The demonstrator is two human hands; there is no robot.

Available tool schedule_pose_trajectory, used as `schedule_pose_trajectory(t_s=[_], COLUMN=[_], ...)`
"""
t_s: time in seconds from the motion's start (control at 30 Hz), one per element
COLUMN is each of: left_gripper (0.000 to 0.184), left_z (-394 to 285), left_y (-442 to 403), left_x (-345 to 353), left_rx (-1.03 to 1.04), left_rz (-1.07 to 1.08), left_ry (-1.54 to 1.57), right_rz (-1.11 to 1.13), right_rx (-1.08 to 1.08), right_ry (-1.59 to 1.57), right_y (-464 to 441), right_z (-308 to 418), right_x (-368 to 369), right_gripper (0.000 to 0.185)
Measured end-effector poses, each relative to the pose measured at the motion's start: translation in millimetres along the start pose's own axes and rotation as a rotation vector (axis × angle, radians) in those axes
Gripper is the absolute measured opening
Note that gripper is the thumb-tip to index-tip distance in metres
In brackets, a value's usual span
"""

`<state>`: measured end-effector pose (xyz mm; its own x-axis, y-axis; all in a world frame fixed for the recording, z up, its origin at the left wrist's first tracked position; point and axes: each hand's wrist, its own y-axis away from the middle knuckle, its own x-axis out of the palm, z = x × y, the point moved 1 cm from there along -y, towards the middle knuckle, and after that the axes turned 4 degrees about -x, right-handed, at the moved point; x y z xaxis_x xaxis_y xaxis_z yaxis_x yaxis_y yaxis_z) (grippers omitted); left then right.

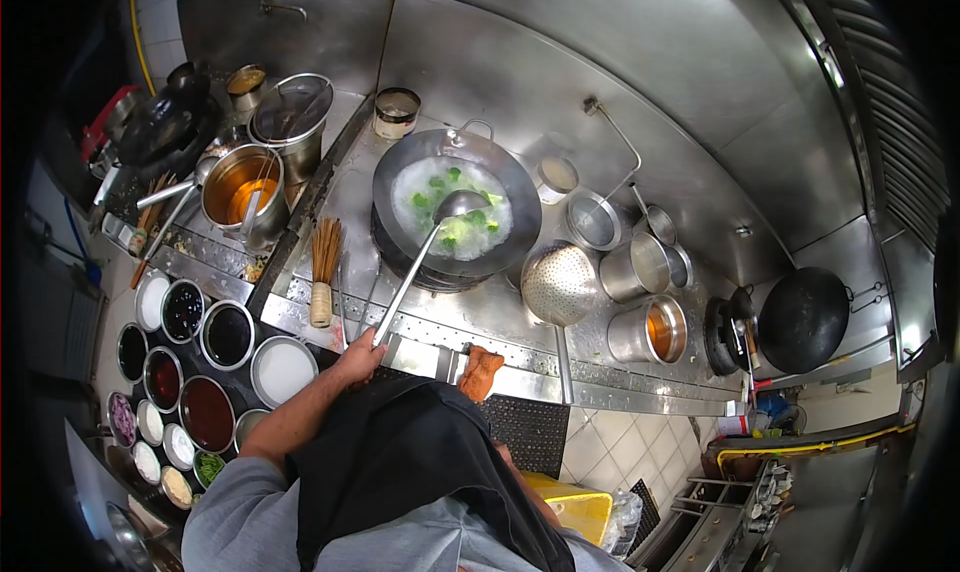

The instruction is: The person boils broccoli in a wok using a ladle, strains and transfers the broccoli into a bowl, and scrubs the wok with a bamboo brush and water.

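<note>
My left hand [362, 359] is closed around the end of a long metal ladle handle [405, 290]. The bowl of the ladle [462, 205] rests in a large wok [520, 197] on the stove. Pale, foamy, bubbling liquid with green pieces, which look like broccoli [419, 201], surrounds it in the wok. Part of my right forearm [524, 484] shows beside the black cloth over my front, but the right hand is hidden. An orange-brown crumpled cloth [480, 374] lies at the counter's front edge, right of my left hand.
A bamboo brush [325, 272] lies left of the wok. A perforated strainer [559, 284] and several metal pots stand to its right. Another pot [242, 197] holds orange liquid at the left. Bowls of sauces and seasonings, one with white contents [283, 371], fill the lower left.
</note>
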<state>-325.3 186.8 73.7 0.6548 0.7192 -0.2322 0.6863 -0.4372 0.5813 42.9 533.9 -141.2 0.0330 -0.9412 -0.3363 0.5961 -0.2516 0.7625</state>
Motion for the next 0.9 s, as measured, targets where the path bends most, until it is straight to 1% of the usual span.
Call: schedule_pose_trajectory(t_s=[0.07, 0.1, 0.17, 0.2, 0.3, 0.5, 0.67, 0.9], left_gripper=[0.037, 0.032, 0.024, 0.024, 0.023, 0.023, 0.022, 0.022], left_z=[4, 3, -2, -3, -4, -6, -6, -6], left_y=[-3, -2, 2, 3, 3, 5, 5, 5], left_x=[0, 0, -1, -1, -2, -3, -3, -3], left_rx=[-0.005, -0.002, 0.005, 0.004, 0.005, 0.003, -0.004, -0.016], left_rz=[-0.002, 0.001, 0.005, 0.005, 0.006, 0.006, 0.014, 0.020], left_ry=[-0.001, -0.001, -0.001, 0.003, 0.011, 0.016, 0.018, 0.025], right_rz=[-0.036, -0.054, -0.058, -0.059, -0.074, -0.087, -0.053, -0.046], right_rx=[0.078, 0.117, 0.078, 0.058, 0.110, 0.083, 0.058, 0.061], right_ry=[-0.042, -0.062, -0.132, -0.167, -0.200, -0.153, -0.220, -0.262], right_y=[35, 48, 35, 31, 24, 13, -2, -10], right_z=[49, 67, 47, 42, 31, 14, -10, -19], right_x=[-7, -9, -6, -4, -4, -3, -1, 1], right_gripper=[0.046, 0.045, 0.045, 0.045, 0.045, 0.045, 0.045, 0.045])
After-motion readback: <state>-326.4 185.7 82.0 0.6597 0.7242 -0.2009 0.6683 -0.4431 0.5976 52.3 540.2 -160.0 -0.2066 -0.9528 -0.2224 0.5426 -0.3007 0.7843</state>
